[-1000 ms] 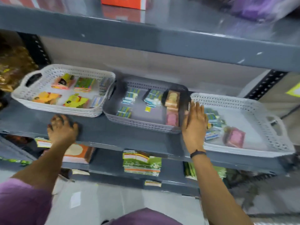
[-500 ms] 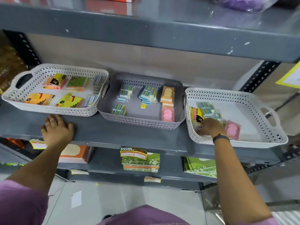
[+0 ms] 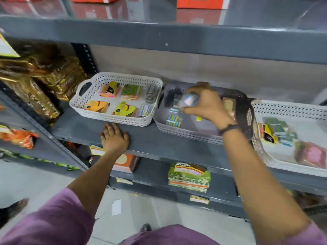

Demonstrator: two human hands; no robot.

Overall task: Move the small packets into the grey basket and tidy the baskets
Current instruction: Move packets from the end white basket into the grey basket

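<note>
The grey basket (image 3: 185,132) stands in the middle of the shelf and holds small blue-green packets (image 3: 173,120). My right hand (image 3: 205,105) hovers over it, shut on a small packet (image 3: 190,100) that is blurred. On the right a white basket (image 3: 286,106) holds more small packets (image 3: 279,129), a yellow pack (image 3: 268,135) and a pink pack (image 3: 309,153). My left hand (image 3: 114,137) rests flat on the shelf's front edge, below the left white basket (image 3: 113,117).
The left white basket holds yellow, green and pink packs (image 3: 130,91). Gold and brown bags (image 3: 44,85) fill the bay at the left. A shelf board (image 3: 177,38) runs low overhead. Green packs (image 3: 189,175) lie on the lower shelf.
My right hand has left the right white basket with a small packet and swung left over the grey basket. The view has shifted left. My left hand stays on the shelf.
</note>
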